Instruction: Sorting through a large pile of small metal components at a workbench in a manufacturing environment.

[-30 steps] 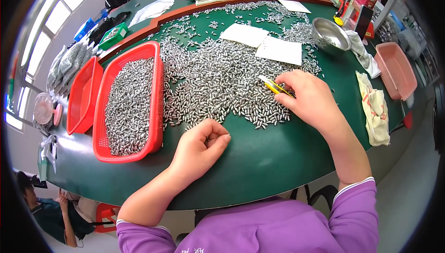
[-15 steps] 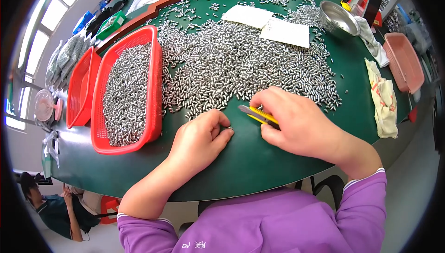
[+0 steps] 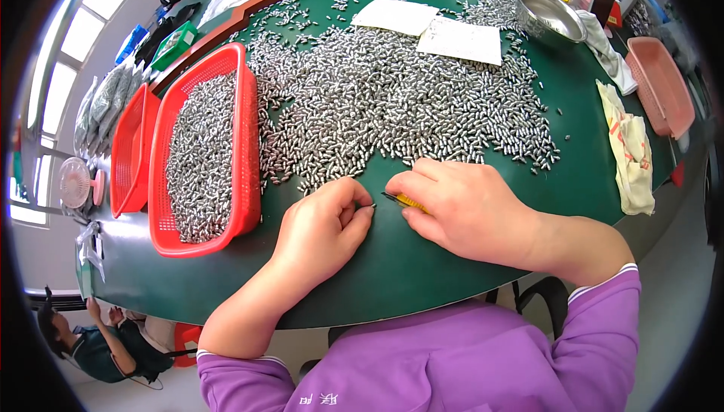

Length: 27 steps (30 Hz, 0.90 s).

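Observation:
My left hand [image 3: 323, 219] is closed in a pinch on a small metal piece [image 3: 373, 205], whose tip just shows at the thumb and forefinger. My right hand [image 3: 464, 204] grips a yellow utility knife [image 3: 412, 202], its dark blade end pointing left toward the pinched piece, with a small gap between them. Most of the knife is hidden under my fingers. Beyond both hands a wide heap of small silvery metal pieces [image 3: 392, 103] spreads over the green table [image 3: 362, 280]. To the left, a red plastic basket [image 3: 243, 178] holds many more such pieces.
White papers [image 3: 460, 41] lie on the heap. A steel bowl [image 3: 550, 13], a cream cloth [image 3: 627, 152] and a pink basket [image 3: 661, 84] are at the right. Another red basket [image 3: 130, 163] and a small fan [image 3: 75, 182] stand left. A person [image 3: 105, 344] sits at lower left.
My right hand has moved left, bringing the knife's blade end closer to the piece in my left hand. The knife has turned, and less of it shows. My left hand stays nearly in place.

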Motion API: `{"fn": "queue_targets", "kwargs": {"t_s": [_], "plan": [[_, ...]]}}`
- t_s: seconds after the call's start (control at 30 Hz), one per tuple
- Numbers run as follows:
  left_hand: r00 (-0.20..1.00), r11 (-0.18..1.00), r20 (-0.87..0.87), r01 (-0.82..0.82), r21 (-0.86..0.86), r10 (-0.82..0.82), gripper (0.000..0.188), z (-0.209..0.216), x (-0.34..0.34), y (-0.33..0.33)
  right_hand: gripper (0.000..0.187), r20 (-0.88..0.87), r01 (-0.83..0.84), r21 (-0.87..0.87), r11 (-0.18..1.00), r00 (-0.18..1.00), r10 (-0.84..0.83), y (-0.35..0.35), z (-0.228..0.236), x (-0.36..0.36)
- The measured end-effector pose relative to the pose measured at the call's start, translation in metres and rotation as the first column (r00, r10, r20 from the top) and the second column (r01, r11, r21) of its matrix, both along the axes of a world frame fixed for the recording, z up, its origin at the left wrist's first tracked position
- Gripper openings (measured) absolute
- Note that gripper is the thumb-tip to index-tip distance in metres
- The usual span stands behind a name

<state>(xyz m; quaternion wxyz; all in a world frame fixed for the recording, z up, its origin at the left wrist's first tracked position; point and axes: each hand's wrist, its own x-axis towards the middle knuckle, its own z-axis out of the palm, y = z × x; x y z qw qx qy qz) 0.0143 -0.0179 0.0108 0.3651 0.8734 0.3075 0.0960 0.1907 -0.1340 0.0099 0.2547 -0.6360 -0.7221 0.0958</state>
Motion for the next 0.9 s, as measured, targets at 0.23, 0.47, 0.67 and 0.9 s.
{"fn": "queue_targets", "kwargs": {"t_s": [0.23, 0.47, 0.67, 0.9], "plan": [[1.000, 1.000, 0.001, 0.000, -0.008, 0.000, 0.009, 0.0006, 0.0000, 0.0002, 0.017, -0.102, -0.036, -0.019, 0.999, 0.994, 0.033, -0.0003, -0.0032, -0.0046], [1.000, 1.000, 0.010, -0.004, -0.009, 0.004, 0.010, -0.0016, -0.0005, 0.0005, 0.015, -0.133, -0.032, 0.002, 0.999, 0.991, 0.032, 0.0015, -0.0076, -0.0060], [0.999, 0.999, 0.017, -0.026, -0.031, 0.027, 0.011, -0.0017, 0.0000, 0.0002, 0.013, -0.172, -0.023, 0.000, 1.000, 0.985, 0.023, 0.0033, -0.0087, -0.0067], [0.999, 1.000, 0.031, -0.022, -0.014, 0.023, 0.012, -0.0026, -0.0003, 0.0006, 0.012, -0.206, -0.023, -0.001, 1.000, 0.978, 0.022, 0.0053, -0.0093, -0.0049]]}}
